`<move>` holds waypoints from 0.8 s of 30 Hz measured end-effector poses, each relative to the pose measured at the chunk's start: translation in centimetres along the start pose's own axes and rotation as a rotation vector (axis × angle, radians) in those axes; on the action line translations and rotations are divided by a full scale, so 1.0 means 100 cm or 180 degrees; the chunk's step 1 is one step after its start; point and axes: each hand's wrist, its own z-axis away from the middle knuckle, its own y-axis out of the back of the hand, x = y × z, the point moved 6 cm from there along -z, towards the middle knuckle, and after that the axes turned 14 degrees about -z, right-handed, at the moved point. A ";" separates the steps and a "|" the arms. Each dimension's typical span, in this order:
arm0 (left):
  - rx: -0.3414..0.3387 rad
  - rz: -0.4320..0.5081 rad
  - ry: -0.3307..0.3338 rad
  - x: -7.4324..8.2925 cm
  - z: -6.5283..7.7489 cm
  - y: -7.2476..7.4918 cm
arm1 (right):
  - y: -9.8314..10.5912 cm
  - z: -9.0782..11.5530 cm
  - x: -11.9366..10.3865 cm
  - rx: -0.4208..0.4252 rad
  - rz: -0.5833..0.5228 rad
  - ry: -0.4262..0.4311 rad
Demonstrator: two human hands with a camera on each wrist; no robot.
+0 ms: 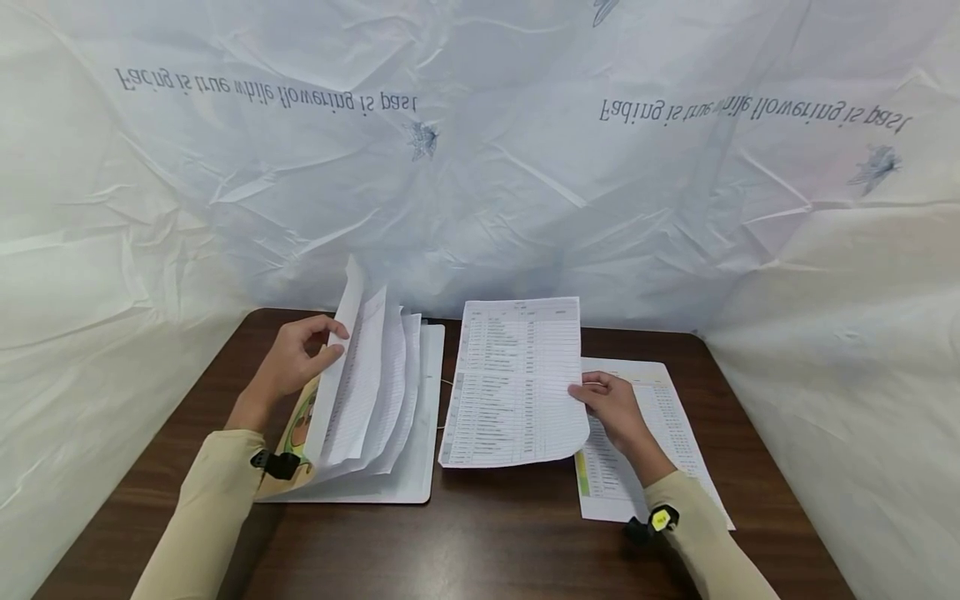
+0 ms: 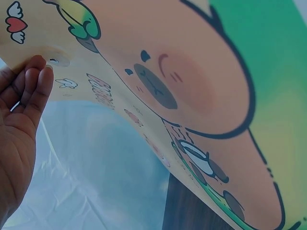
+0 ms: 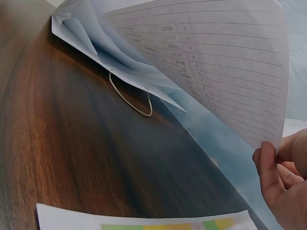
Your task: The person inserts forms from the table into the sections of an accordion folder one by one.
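Observation:
On the left lies a folder whose cartoon-printed cover stands lifted, with several printed sheets fanned upright inside. Its white back rests flat on the table. My left hand pinches the outer edge of the raised cover between thumb and fingers. In the middle, a printed table sheet is held up, its right edge pinched by my right hand. Another printed sheet with coloured cells lies under my right hand and forearm.
A thin elastic loop sticks out from the folder's right edge. The dark wooden table ends at a white sheeted wall behind, with similar sheeting on both sides. Small camera units are strapped at both wrists.

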 end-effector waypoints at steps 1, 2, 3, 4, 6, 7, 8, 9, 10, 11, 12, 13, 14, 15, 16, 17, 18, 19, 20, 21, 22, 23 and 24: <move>-0.0003 0.0003 0.0007 0.000 0.000 0.000 | -0.001 0.000 0.001 -0.0012 -0.0028 -0.0003; -0.0007 0.0002 0.0009 0.000 0.000 0.000 | -0.003 0.000 0.001 -0.0022 -0.0044 -0.0003; -0.0007 0.0006 0.0025 0.000 0.000 0.000 | -0.004 0.000 0.001 -0.0040 -0.0051 0.0003; -0.0006 0.0008 0.0049 0.000 0.000 -0.001 | -0.005 0.000 0.001 -0.0062 -0.0054 0.0016; -0.0001 0.0003 0.0090 0.001 0.000 -0.001 | -0.007 0.000 0.002 -0.0059 -0.0090 0.0008; 0.0004 0.0000 0.0098 0.002 -0.001 -0.001 | -0.008 0.000 0.002 -0.0065 -0.0102 0.0014; 0.0009 -0.0006 0.0098 0.003 -0.001 0.000 | -0.008 0.000 0.002 -0.0079 -0.0106 0.0015; 0.0015 -0.0005 0.0095 0.005 -0.001 0.000 | -0.009 0.000 0.001 -0.0092 -0.0110 0.0015; 0.0020 -0.0009 0.0075 0.009 -0.002 0.001 | -0.010 0.001 0.001 -0.0098 -0.0119 0.0012; 0.0024 -0.0009 0.0049 0.014 -0.003 0.003 | -0.011 0.001 0.001 -0.0095 -0.0128 0.0006; 0.0021 -0.0010 0.0027 0.019 -0.004 0.005 | -0.012 0.002 0.001 -0.0096 -0.0146 0.0003; 0.0017 -0.0013 0.0006 0.024 -0.004 0.007 | -0.013 0.002 0.001 -0.0099 -0.0161 -0.0003; 0.0007 -0.0013 0.0000 0.029 -0.005 0.009 | -0.014 0.002 0.001 -0.0114 -0.0167 -0.0007; -0.0001 -0.0013 0.0005 0.034 -0.006 0.011 | -0.015 0.002 0.001 -0.0120 -0.0174 -0.0013; -0.0010 -0.0021 0.0005 0.038 -0.007 0.013 | -0.017 0.002 0.001 -0.0130 -0.0189 -0.0019; -0.0015 -0.0020 0.0009 0.041 -0.007 0.014 | -0.018 0.003 0.001 -0.0141 -0.0208 -0.0028; -0.0022 -0.0025 0.0013 0.042 -0.008 0.015 | -0.019 0.003 0.002 -0.0144 -0.0229 -0.0036; -0.0025 -0.0023 0.0017 0.044 -0.008 0.015 | -0.020 0.002 0.002 -0.0156 -0.0241 -0.0039; -0.0026 -0.0014 0.0018 0.044 -0.008 0.016 | -0.021 0.003 0.003 -0.0170 -0.0246 -0.0039; -0.0020 -0.0015 0.0007 0.045 -0.008 0.016 | -0.022 0.003 0.003 -0.0173 -0.0242 -0.0039; -0.0015 -0.0013 -0.0002 0.045 -0.008 0.016 | -0.023 0.002 0.004 -0.0183 -0.0246 -0.0039; -0.0010 -0.0003 0.0002 0.045 -0.008 0.016 | -0.024 0.002 0.005 -0.0188 -0.0241 -0.0038; -0.0007 -0.0011 -0.0003 0.044 -0.007 0.016 | -0.025 0.002 0.005 -0.0192 -0.0231 -0.0035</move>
